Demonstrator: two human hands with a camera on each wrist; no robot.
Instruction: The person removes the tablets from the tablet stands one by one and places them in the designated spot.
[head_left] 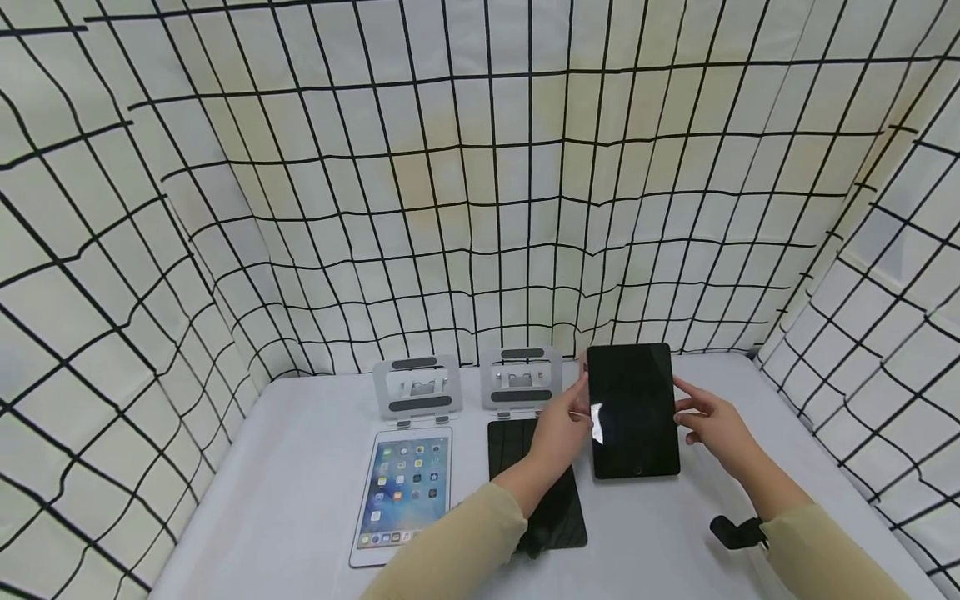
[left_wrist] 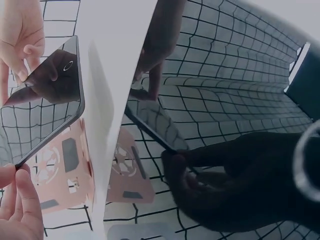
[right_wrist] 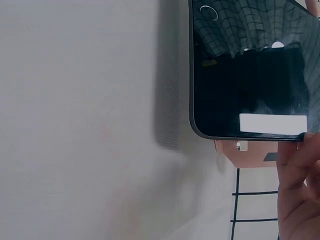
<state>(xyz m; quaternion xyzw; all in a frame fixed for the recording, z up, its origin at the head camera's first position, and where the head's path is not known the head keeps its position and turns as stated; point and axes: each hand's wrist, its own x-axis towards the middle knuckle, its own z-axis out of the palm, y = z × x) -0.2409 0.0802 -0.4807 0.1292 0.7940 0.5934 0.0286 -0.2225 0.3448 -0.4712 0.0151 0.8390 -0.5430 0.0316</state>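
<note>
A tablet with a black, dark screen is held up at the right of the table by both hands. My left hand pinches its left edge, thumb and fingertips at the rim in the left wrist view. My right hand grips the opposite edge with thumb and fingers. Behind the tablet stands a pink tablet stand with cut-outs, almost wholly hidden in the head view. Under my left forearm lies another dark-screened tablet, partly covered; its glossy surface mirrors the hand in the left wrist view.
A white tablet with a lit home screen lies at the left, its lower corner behind my left sleeve. Two grey stands with dark pads stand behind the two lying tablets. White cloth walls with black grid lines enclose the table.
</note>
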